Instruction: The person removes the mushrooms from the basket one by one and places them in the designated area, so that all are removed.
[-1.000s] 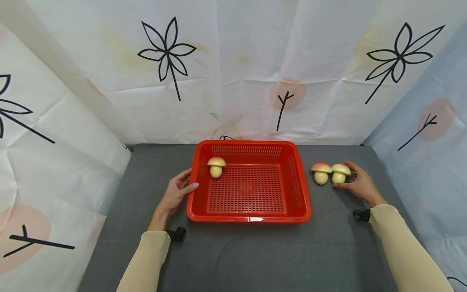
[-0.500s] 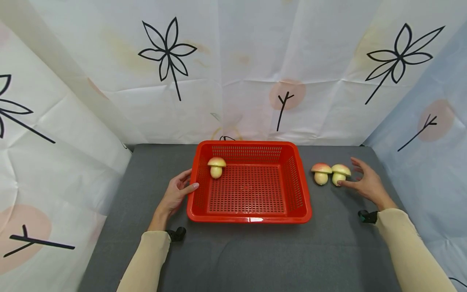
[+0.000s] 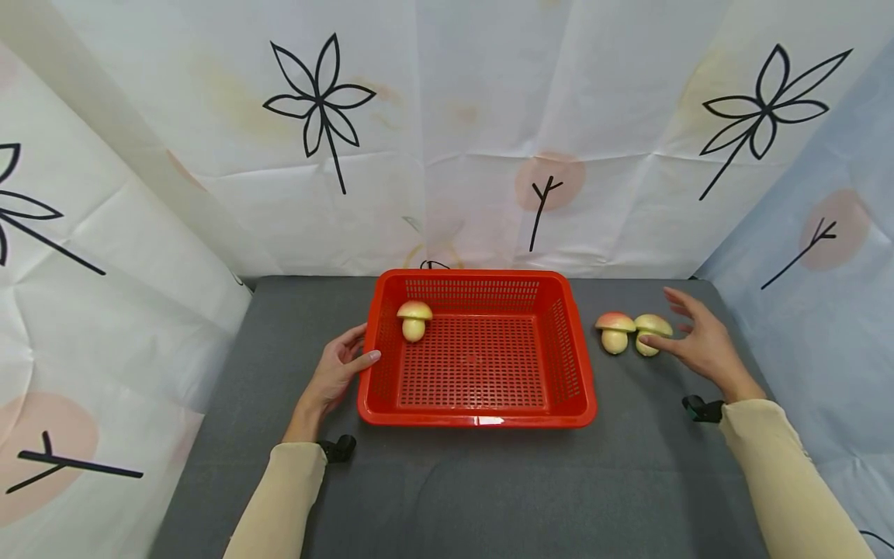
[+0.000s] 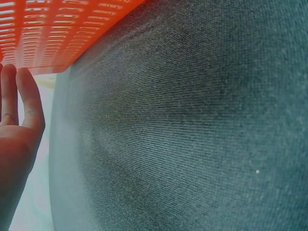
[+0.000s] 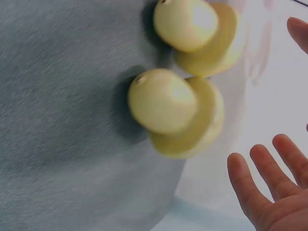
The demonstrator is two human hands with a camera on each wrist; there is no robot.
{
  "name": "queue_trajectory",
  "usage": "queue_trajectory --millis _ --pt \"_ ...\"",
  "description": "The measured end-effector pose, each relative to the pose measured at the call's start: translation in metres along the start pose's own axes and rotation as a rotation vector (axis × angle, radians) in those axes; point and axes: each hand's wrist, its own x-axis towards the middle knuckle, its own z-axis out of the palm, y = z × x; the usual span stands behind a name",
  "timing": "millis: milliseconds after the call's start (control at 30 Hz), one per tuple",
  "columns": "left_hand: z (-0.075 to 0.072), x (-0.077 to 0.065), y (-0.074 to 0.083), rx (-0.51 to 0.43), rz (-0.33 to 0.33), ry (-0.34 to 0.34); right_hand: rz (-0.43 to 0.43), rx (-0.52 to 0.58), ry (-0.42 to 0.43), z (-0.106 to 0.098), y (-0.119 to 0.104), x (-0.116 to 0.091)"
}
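Note:
A red plastic basket [image 3: 471,415] with a perforated floor and walls stands on the grey cloth. One toy mushroom [image 3: 414,321] lies inside it at the back left. My left hand [image 3: 337,371] holds the basket's left side, thumb over the rim and fingers against the outer wall. Right of the basket, two more mushrooms lie side by side: a redder-capped mushroom [image 3: 615,332] and a yellower mushroom [image 3: 653,330]. My right hand [image 3: 705,349] is spread beside the yellower one, its thumb overlapping the stem in the head view. The right wrist view shows its fingers [image 5: 269,168] apart from both mushrooms.
A grey cloth [image 3: 475,497] covers the table. White patterned sheets [image 3: 475,116] rise behind and at both sides. A thin black cable [image 3: 434,264] shows behind the basket.
My right hand has let go of the yellower mushroom, opened and drawn back to the right. The left hand and the basket have stayed in place.

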Motion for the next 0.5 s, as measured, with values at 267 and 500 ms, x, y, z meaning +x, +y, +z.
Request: queue_trajectory --millis 267,500 --pt "0.000 0.000 0.000 -0.012 -0.015 0.007 -0.061 0.024 0.015 0.000 -0.021 0.003" --pt "0.001 0.000 0.001 -0.018 -0.014 0.003 -0.113 0.081 -0.015 0.003 -0.039 0.006"
